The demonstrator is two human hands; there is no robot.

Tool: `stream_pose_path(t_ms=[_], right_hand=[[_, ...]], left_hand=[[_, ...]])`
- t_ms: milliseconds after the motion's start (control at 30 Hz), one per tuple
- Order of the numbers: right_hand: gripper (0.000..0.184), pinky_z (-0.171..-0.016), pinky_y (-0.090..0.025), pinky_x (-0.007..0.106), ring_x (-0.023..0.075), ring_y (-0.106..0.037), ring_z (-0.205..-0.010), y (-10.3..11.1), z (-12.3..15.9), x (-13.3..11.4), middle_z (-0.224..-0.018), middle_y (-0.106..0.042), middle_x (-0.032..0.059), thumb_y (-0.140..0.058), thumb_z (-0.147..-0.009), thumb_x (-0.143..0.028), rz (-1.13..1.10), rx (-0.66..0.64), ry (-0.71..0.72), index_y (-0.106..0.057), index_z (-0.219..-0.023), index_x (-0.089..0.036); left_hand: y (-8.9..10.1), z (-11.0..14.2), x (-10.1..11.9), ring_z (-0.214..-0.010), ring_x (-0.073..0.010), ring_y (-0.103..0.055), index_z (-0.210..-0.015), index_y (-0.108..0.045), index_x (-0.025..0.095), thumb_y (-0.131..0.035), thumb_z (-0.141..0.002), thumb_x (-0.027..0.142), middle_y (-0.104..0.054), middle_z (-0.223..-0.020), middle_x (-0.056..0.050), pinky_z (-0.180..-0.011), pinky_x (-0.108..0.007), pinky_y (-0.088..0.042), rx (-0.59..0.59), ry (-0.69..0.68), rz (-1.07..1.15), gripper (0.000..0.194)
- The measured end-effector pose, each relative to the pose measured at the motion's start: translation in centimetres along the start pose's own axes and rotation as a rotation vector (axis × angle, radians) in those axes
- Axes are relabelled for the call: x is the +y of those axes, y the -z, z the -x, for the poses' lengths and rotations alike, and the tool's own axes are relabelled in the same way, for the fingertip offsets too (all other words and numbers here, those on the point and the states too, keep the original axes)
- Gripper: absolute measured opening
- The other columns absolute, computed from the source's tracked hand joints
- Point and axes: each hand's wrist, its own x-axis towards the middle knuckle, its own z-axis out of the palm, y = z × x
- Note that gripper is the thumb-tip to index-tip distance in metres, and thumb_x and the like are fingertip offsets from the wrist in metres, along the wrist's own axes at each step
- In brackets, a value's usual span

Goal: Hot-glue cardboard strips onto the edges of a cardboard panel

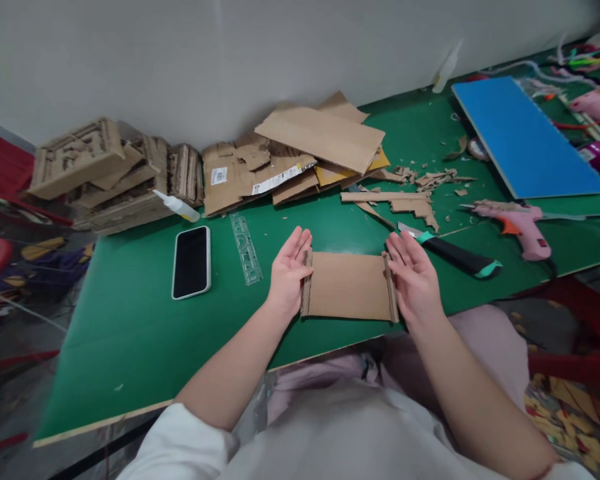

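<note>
Cardboard panel [350, 287] between both hands' fingers [299, 248], edges touched.

And here it is, the cardboard piece [350, 287], a plain brown rectangle, wider than it is deep, its broad face turned up and smooth! Look at the sides: a narrow cardboard strip [307, 288] runs down the left edge, layered and ridged, and a matching strip [392, 293] lines the right. It sits level, looking flat on the green table [130, 347], close to the near edge, long sides running left to right
</note>
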Motion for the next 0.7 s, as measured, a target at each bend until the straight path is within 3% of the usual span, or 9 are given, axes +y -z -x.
stream_pose_path(t_ms=[133, 233, 333, 467, 600, 700], right_hand=[[0.046, -0.105, -0.036, 0.045, 0.0213, -0.049, -0.12, 0.2, -0.2, 0.0, -0.123, -0.059, 0.0022, -0.072, -0.063, -0.018, 0.075, 0.002, -0.002, -0.061, -0.106, -0.028], [0.042, -0.099, -0.041, 0.042, 0.0216, -0.051, -0.117, 0.4, -0.3, -0.5, -0.124, -0.058, 0.0025, -0.072, -0.066, -0.026, 0.268, -0.076, -0.017, -0.06, -0.105, -0.028], [0.036, -0.091, -0.046, 0.041, 0.0225, -0.057, -0.107, 0.4, -0.7, -1.8, -0.115, -0.063, 0.0039, -0.067, -0.071, -0.036, 0.692, -0.265, -0.013, -0.062, -0.105, -0.027], [0.036, -0.089, -0.043, 0.039, 0.0239, -0.057, -0.101, -1.0, -1.4, -3.6, -0.106, -0.066, 0.0061, -0.059, -0.077, -0.045, 1.206, -0.586, 0.117, -0.065, -0.104, -0.023], [0.036, -0.078, -0.044, 0.032, 0.0214, -0.06, -0.094, -3.3, -2.1, -4.5, -0.102, -0.068, 0.0044, -0.05, -0.082, -0.05, 1.353, -0.816, 0.114, -0.066, -0.1, -0.023], [0.031, -0.062, -0.04, 0.026, 0.0169, -0.06, -0.075, -4.3, -2.6, -4.6, -0.083, -0.068, 0.0001, -0.047, -0.084, -0.049, 1.385, -0.918, 0.046, -0.064, -0.086, -0.024]], left_hand=[[0.3, 0.0, 0.5, -0.128, -0.0234, -0.04, -0.121, -0.05, 0.025, -0.055, -0.051, -0.005, -0.051, -0.131, -0.006, -0.11, -0.041, -0.028, -0.014, -0.015, 0.088, 0.076], [0.5, 0.1, 1.1, -0.128, -0.0238, -0.039, -0.121, -0.05, 0.025, -0.056, -0.053, -0.005, -0.052, -0.13, -0.005, -0.11, -0.042, -0.028, -0.045, -0.025, 0.129, 0.075], [0.4, 0.2, 1.5, -0.128, -0.024, -0.038, -0.121, -0.051, 0.026, -0.057, -0.054, -0.005, -0.052, -0.13, -0.004, -0.11, -0.042, -0.028, -0.092, -0.024, 0.161, 0.074], [0.0, 0.6, 1.7, -0.127, -0.024, -0.04, -0.118, -0.055, 0.026, -0.06, -0.055, -0.005, -0.055, -0.127, -0.004, -0.109, -0.041, -0.029, -0.152, -0.012, 0.226, 0.071], [-0.4, 0.9, 1.7, -0.127, -0.0241, -0.04, -0.115, -0.057, 0.027, -0.065, -0.057, -0.001, -0.054, -0.128, -0.004, -0.108, -0.04, -0.031, -0.197, 0.003, 0.225, 0.065], [-0.6, 1.1, 1.7, -0.127, -0.0239, -0.041, -0.118, -0.055, 0.027, -0.07, -0.059, 0.006, -0.051, -0.131, -0.004, -0.106, -0.038, -0.033, -0.209, 0.016, 0.177, 0.064]])
